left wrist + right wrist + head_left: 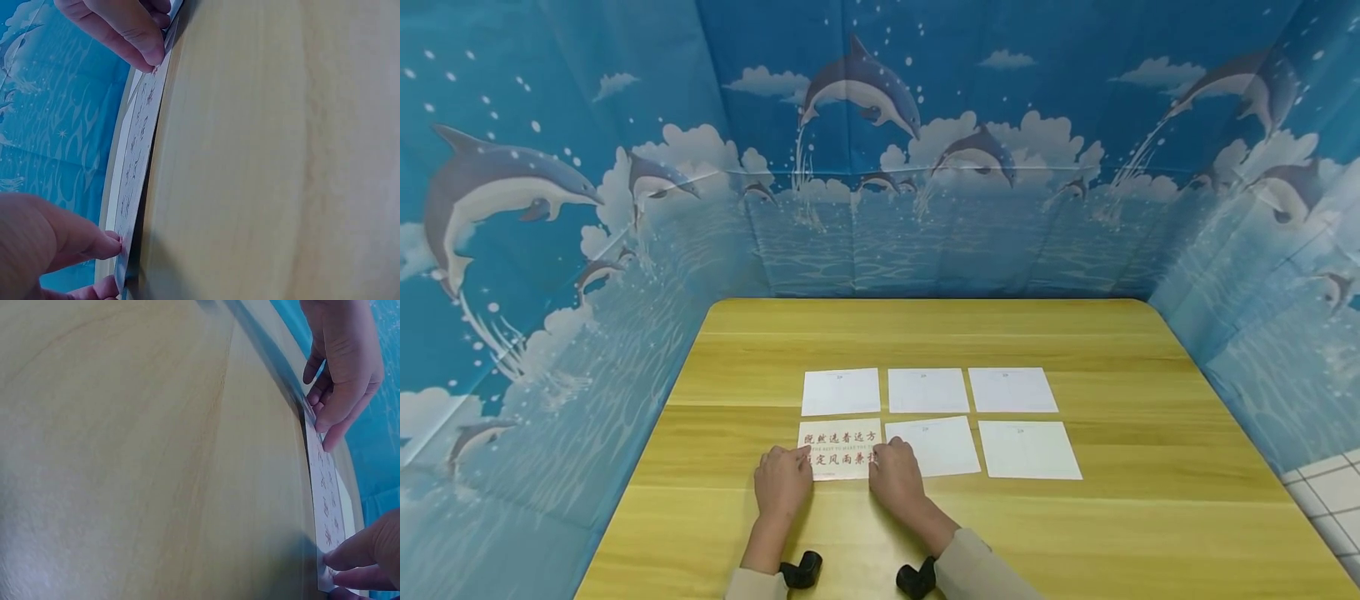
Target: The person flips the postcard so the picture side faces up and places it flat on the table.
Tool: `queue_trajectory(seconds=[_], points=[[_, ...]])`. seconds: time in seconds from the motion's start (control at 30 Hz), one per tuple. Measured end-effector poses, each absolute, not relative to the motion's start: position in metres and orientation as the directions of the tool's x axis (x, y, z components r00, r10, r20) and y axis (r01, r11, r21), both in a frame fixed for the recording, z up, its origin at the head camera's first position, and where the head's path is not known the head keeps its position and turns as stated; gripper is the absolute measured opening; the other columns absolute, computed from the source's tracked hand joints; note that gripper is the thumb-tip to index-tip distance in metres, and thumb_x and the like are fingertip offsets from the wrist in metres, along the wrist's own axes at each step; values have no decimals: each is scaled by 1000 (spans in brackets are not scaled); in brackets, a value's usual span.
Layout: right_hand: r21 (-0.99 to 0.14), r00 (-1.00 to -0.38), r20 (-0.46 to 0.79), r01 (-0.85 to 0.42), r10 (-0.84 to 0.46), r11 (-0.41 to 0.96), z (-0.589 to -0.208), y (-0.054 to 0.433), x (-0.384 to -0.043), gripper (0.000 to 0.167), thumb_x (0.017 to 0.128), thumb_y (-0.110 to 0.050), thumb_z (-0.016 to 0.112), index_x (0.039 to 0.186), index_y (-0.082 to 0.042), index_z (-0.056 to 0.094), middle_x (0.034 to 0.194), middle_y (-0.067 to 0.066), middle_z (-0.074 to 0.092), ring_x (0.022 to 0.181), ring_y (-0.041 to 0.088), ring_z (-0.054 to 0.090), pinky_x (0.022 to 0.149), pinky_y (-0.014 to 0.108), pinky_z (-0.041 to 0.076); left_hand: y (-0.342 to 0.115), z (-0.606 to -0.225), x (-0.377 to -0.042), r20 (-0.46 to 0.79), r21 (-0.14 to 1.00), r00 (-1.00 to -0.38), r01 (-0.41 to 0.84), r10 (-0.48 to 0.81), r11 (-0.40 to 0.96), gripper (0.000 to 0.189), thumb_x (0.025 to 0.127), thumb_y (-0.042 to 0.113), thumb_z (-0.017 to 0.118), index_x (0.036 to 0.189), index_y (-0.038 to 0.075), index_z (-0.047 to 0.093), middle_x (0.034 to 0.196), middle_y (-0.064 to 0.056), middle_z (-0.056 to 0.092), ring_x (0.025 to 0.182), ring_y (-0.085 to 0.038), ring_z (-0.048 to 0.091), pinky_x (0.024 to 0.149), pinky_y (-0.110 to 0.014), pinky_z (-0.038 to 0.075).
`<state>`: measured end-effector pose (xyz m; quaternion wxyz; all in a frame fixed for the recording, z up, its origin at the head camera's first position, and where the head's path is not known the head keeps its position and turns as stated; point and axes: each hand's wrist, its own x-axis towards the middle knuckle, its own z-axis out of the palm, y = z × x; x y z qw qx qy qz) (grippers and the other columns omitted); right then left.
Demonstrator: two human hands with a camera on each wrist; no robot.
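A cream postcard printed with red Chinese characters lies at the left of the near row, its writing facing up. My left hand pinches its left end; my right hand grips the right end and overlaps the edge of the white card beside it. In the left wrist view the postcard appears nearly edge-on, its near edge slightly raised with a dark shadow beneath. Thumb and fingers of the right hand hold the card's end in the right wrist view.
Another white card completes the near row. Behind stand three more in a line: left, middle and right. All rest on a yellow wood-grain table. A blue dolphin curtain surrounds its far sides.
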<state>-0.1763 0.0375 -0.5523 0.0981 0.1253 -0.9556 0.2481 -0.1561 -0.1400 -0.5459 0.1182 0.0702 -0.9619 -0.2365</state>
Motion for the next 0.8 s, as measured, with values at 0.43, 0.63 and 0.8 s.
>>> queue_trajectory(seconds=[0.43,0.63,0.8], points=[[-455,-948,257,-289,-187,842,-557,38,-176,13,72,-3,68,82,4,70,70,10,55,63,21,49,56,30,43,-140,-549,-156,179,494,-964,-84,-195,866,21,75,3,63,93,5,73,80,-13,59,71,-29,54,61,-42,43],[-476,-950,255,-285,-179,832,-556,38,-176,14,72,-4,70,83,4,70,71,10,55,64,21,50,57,31,44,-141,-548,-156,171,498,-966,-85,-193,863,22,77,3,61,95,5,73,79,-12,59,71,-28,54,61,-41,43],[-515,-949,269,-288,-167,807,-556,39,-175,15,72,-4,70,84,5,69,71,9,54,65,21,50,58,31,43,-141,-549,-156,168,516,-966,-84,-197,852,22,77,4,61,96,4,72,81,-12,59,72,-27,53,61,-39,43]])
